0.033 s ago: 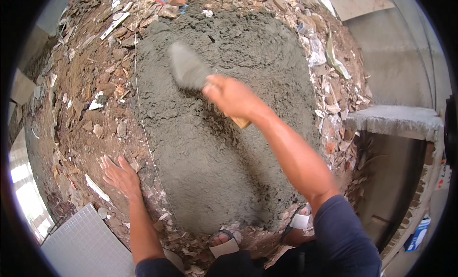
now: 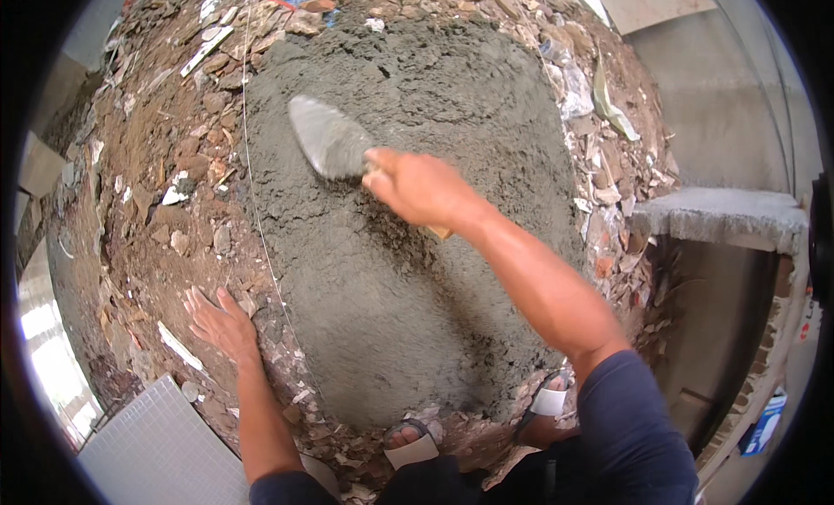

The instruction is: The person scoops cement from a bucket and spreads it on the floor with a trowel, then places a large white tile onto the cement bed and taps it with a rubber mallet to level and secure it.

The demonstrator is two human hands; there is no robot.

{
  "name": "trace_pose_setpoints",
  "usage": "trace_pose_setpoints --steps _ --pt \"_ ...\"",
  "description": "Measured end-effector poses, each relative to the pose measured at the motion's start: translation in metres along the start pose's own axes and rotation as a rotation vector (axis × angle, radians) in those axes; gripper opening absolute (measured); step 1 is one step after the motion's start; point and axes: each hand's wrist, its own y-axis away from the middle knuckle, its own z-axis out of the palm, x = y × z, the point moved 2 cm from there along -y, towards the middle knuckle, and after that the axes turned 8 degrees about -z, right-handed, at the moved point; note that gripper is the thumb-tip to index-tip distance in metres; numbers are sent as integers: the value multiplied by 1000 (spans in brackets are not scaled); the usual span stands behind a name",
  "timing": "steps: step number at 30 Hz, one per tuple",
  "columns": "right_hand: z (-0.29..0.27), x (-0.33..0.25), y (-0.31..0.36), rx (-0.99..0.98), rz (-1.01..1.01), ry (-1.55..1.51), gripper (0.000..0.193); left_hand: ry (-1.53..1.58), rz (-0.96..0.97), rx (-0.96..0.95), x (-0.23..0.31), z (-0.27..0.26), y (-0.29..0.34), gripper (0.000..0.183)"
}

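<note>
My right hand [image 2: 421,188] is closed round the wooden handle of a trowel [image 2: 326,140], and a bit of the handle's end shows below the palm. Its grey, pointed blade lies over the upper left part of a wide patch of wet grey mortar [image 2: 373,331]. The patch is smoother towards me and rougher and lumpier at its far end. Whether the blade touches the mortar, I cannot tell. On the rubble left of the patch, my left hand [image 2: 223,322] rests with fingers spread, holding nothing.
A thin white string [image 2: 261,209] runs along the mortar's left side. Broken rubble [image 2: 182,170] borders the patch, with a plastic bag [image 2: 573,88] at upper right. A concrete ledge [image 2: 721,214] juts out at right. My sandalled feet [image 2: 408,442] stand at the near edge; a gridded panel [image 2: 161,444] lies lower left.
The trowel blade has shifted a little left and towards me, with my right hand lowering slightly. My left hand stays in place.
</note>
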Motion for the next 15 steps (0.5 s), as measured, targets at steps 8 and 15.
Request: trace_pose_setpoints --steps 8,15 --pt "-82 152 40 -28 437 555 34 -53 -4 13 -1 8 -4 63" --pt "-96 213 62 148 512 525 36 -122 -37 -14 0 10 -5 64"
